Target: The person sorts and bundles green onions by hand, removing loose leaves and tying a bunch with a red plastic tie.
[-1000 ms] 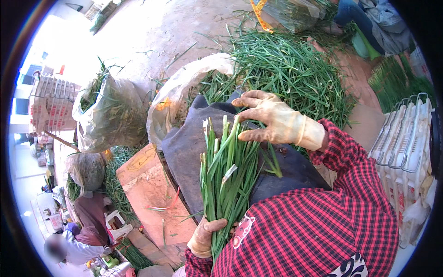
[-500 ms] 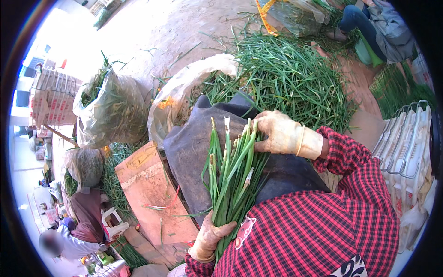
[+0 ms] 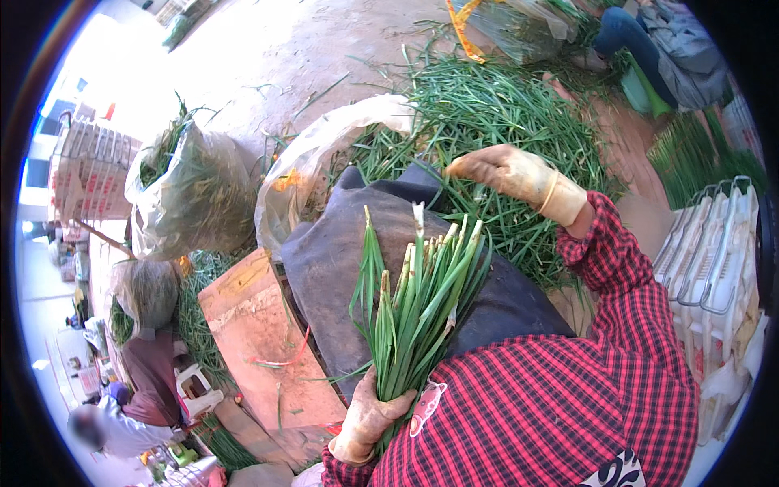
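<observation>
My left hand [image 3: 369,418], gloved, grips the lower end of a bundle of long green leafy stalks [image 3: 418,300], whose pale cut ends fan out over a dark cloth [image 3: 320,272] across my lap. My right hand [image 3: 515,178], also gloved, is raised above and apart from the bundle, over the near part of a loose heap of green leaves [image 3: 515,105]. Its fingers are bent and held together, pointing left; what they hold, if anything, is too small to make out. A clear plastic sheet [image 3: 288,162] borders the heap's left side.
Full plastic bags [image 3: 195,195] stand left, behind an orange board [image 3: 260,341]. Stacked white baskets [image 3: 89,174] are far left, more baskets [image 3: 698,268] right. A seated person [image 3: 146,390] is lower left, another person [image 3: 673,49] upper right. Neat green bundles [image 3: 690,154] lie at right.
My right hand has left the bundle's top and moved up toward the heap, its fingers closing together. The bundle in my left hand has tilted rightward.
</observation>
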A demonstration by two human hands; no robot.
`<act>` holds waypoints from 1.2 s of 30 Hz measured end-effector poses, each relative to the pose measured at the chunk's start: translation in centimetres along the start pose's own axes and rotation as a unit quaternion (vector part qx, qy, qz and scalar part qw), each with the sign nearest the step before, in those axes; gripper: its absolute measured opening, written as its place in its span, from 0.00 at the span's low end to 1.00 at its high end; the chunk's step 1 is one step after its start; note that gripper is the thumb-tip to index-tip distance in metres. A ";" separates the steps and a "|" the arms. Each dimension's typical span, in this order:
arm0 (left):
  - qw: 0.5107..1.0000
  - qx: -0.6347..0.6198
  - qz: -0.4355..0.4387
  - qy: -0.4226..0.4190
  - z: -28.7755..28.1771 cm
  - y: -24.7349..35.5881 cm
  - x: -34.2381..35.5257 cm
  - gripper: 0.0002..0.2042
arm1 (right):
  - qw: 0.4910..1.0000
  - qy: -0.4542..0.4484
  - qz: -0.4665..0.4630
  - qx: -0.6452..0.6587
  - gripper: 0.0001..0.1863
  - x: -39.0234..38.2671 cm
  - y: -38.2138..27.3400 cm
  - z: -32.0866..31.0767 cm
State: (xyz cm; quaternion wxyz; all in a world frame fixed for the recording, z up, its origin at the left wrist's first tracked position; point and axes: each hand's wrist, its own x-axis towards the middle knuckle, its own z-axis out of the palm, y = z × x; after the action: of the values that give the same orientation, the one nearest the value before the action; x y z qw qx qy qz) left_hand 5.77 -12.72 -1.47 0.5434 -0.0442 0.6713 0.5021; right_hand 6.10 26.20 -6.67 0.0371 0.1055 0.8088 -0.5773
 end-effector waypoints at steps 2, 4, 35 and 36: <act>1.000 0.019 0.003 0.003 -0.2 -0.3 0.2 0.27 | 0.964 -0.122 -0.140 0.189 0.18 0.9 0.0 2.0; 0.999 0.037 0.006 0.011 -0.5 -0.7 0.3 0.27 | 0.975 -0.127 0.007 0.180 0.17 0.2 -4.8 4.2; 0.980 -0.181 -0.037 -0.069 -1.4 -0.3 0.3 0.26 | 0.831 0.315 -0.188 -0.418 0.07 0.9 -4.9 2.5; 0.979 -0.182 -0.037 -0.083 -1.8 -0.3 0.5 0.27 | 0.811 0.337 -0.259 -0.403 0.08 -0.6 -5.6 2.5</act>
State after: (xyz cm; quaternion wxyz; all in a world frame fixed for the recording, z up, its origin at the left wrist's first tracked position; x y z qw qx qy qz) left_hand 4.49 -13.97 -2.22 0.5984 -0.1257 0.5194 0.5970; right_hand 5.30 22.05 -2.16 -0.3493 0.0553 0.9282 -0.1160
